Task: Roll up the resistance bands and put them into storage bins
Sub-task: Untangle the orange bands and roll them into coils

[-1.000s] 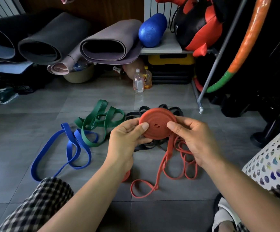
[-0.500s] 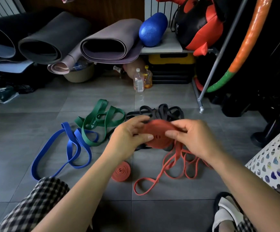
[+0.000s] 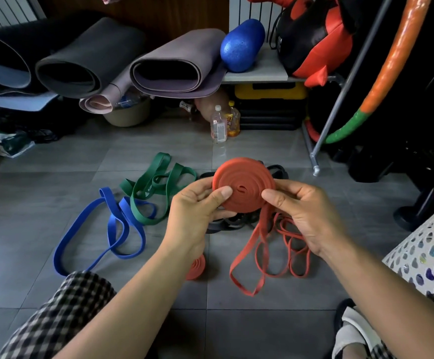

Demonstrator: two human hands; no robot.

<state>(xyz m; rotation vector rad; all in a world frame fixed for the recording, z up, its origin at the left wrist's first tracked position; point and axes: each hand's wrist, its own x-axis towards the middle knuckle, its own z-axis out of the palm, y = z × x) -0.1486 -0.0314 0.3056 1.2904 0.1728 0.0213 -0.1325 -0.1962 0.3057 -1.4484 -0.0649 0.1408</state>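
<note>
A flat coil of orange-red resistance band (image 3: 247, 182) faces me, held upright above the floor. My left hand (image 3: 197, 216) pinches its left side, thumb on the face. My right hand (image 3: 306, 216) pinches its right side. The unrolled tail of this band (image 3: 252, 255) hangs down and loops on the tiles. A small rolled orange band (image 3: 196, 268) lies on the floor, partly behind my left wrist. Loose on the floor are a blue band (image 3: 117, 229), a green band (image 3: 156, 187) and a black band (image 3: 226, 224), mostly hidden by my hands.
A white perforated storage bin (image 3: 428, 255) stands at the right edge. Rolled mats (image 3: 174, 66), a blue foam roller (image 3: 241, 45) and bottles (image 3: 219, 125) sit at the back. A metal rack leg (image 3: 314, 164) and black equipment stand at the right.
The coil was tipped flat and lowered half a second ago; now it stands upright facing me again, raised a little, with both hands still on it.
</note>
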